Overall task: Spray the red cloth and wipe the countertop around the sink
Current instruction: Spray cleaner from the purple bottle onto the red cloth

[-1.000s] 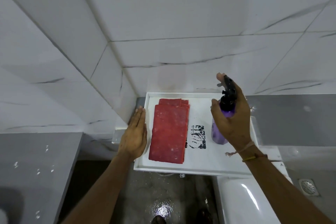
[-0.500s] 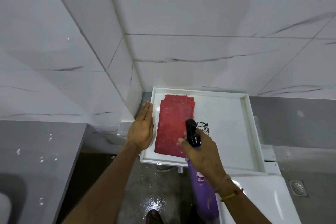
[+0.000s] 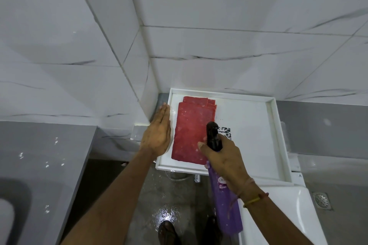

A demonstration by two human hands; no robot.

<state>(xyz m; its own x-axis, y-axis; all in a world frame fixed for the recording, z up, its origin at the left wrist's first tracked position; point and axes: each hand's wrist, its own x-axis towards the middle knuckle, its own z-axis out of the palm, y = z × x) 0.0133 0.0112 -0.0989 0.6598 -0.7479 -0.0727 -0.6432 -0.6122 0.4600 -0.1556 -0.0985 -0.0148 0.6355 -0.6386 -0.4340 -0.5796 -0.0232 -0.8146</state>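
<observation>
A folded red cloth point(image 3: 192, 127) lies flat on the left part of a white tray point(image 3: 277, 135) in the wall corner. My right hand point(image 3: 223, 155) grips a purple spray bottle point(image 3: 227, 201) by its neck, tilted so the black nozzle points at the cloth from just above its right edge. My left hand point(image 3: 157, 133) lies flat with fingers together against the tray's left rim, beside the cloth and not on it.
A black printed mark point(image 3: 226, 132) shows on the tray beside the nozzle. A grey countertop point(image 3: 39, 165) with a sink corner is at the left. Below right are a white fixture point(image 3: 278, 215) and a floor drain point(image 3: 321, 200). The wet floor and my feet lie below.
My right hand lifted the bottle off the tray's right side, swung it left and tipped it toward the cloth. My left hand stays at the tray's rim. Since half a second ago little differs.
</observation>
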